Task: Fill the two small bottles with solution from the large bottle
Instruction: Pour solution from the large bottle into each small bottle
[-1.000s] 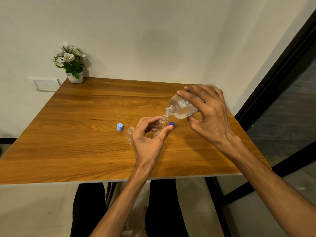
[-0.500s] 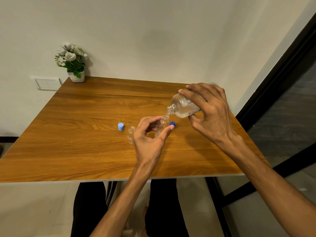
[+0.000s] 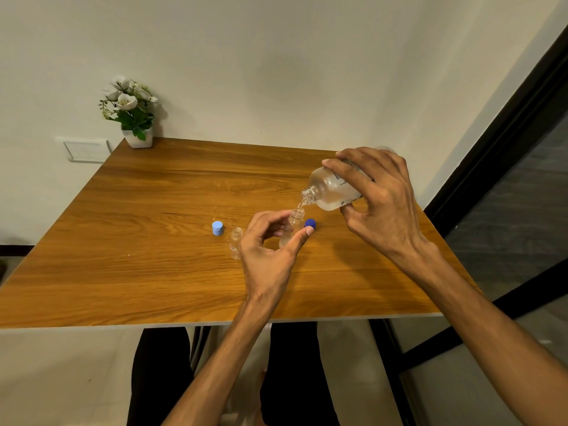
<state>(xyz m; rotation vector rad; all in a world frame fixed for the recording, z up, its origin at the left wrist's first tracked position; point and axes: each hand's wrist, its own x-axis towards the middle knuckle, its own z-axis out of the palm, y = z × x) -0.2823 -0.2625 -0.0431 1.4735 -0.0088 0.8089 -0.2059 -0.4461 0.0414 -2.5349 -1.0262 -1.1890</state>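
Little has shifted since the earlier frames: both hands keep the same pose, the large bottle (image 3: pixel 333 189) stays tilted over the held small bottle, and only the view has drifted slightly. Right hand (image 3: pixel 379 201) grips the large bottle from above and behind, its fingers (image 3: pixel 344 172) curled over the clear body and the thumb pressed under it, with the open neck pointing down and to the left. A thin stream of clear solution runs from that neck into the mouth of the small bottle (image 3: pixel 292 229), which stands upright on the desk (image 3: pixel 153 241). Left hand (image 3: pixel 270 250) steadies this small bottle, thumb and fingers curved round its lower part. A label with dark print shows on the large bottle between the fingers, but the writing is too small to read. The second small bottle (image 3: pixel 236 242) stands uncapped and untouched just left of the left hand; some small marking on its side cannot be read either. A light blue cap (image 3: pixel 217 228) sits just beside it to the left, and a dark blue cap (image 3: pixel 310 223) lies just right of the held bottle, near the left thumb tip. A potted white flower (image 3: pixel 130 113) stands at the far left corner of the desk, by a wall plate (image 3: pixel 86 150).
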